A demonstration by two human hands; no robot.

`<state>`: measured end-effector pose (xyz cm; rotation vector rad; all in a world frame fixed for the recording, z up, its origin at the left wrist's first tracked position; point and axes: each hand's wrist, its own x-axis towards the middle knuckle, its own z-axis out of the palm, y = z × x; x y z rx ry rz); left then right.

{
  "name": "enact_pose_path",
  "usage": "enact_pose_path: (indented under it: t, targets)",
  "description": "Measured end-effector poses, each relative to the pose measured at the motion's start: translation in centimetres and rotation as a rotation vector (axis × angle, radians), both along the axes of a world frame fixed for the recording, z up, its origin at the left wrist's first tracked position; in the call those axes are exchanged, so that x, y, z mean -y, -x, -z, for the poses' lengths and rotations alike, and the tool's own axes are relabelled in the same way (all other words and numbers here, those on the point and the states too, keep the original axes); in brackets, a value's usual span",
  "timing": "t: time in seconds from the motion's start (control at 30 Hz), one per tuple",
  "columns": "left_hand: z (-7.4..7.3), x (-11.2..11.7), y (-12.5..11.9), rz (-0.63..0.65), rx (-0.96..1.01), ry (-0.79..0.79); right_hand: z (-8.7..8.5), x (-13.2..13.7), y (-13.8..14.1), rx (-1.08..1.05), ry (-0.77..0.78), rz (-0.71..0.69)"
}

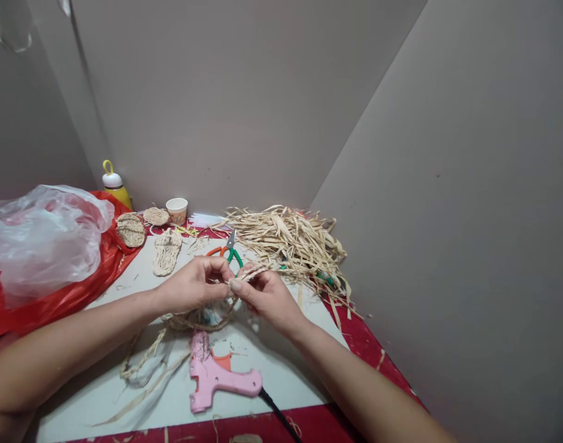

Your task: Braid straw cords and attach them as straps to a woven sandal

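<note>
My left hand (195, 284) and my right hand (272, 301) meet above the middle of the white board. Both pinch a piece of braided straw (259, 271), its pale end showing over my right fingers. A straw braid (145, 358) trails below my left hand onto the board, looping loosely. Directly beneath the hands lies a pink glue gun (230, 381) with an orange trigger, its nozzle end partly hidden by the braid. Just beyond my fingers rest cutters (231, 240); orange and green handles show there, and my hands cover part of them.
A heap of dry straw (290, 237) lies at the back right. Behind the left hand are a sole-shaped woven piece (167, 253), round woven pieces (131, 230), a paper cup (176, 211) and a yellow bottle (117, 187). Plastic bags (45, 240) fill the left. A black cord (281, 415) runs frontward.
</note>
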<state>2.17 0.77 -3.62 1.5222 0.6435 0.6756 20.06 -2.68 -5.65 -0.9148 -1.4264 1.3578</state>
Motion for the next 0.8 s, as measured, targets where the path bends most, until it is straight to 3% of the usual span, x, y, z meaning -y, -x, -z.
enact_pose_path:
  t: [0.07,0.27,0.43,0.67,0.8]
  targets:
    - [0.3,0.2,-0.2,-0.015,-0.015,-0.029,-0.3,0.0,-0.1,0.035,0.000,-0.044]
    - [-0.2,0.8,-0.1,-0.016,-0.185,-0.282,-0.8,-0.2,-1.1,0.040,0.198,-0.319]
    - [-0.4,0.5,0.3,0.024,-0.187,-0.239,-0.8,-0.3,-1.6,0.059,0.256,-0.379]
    - [-0.9,-0.6,0.8,0.142,-0.059,0.125,-1.1,-0.3,-1.9,0.160,0.091,-0.192]
    - [-0.6,-0.8,0.8,0.166,-0.102,0.098,-1.6,0.3,-1.3,0.226,-0.011,-0.130]
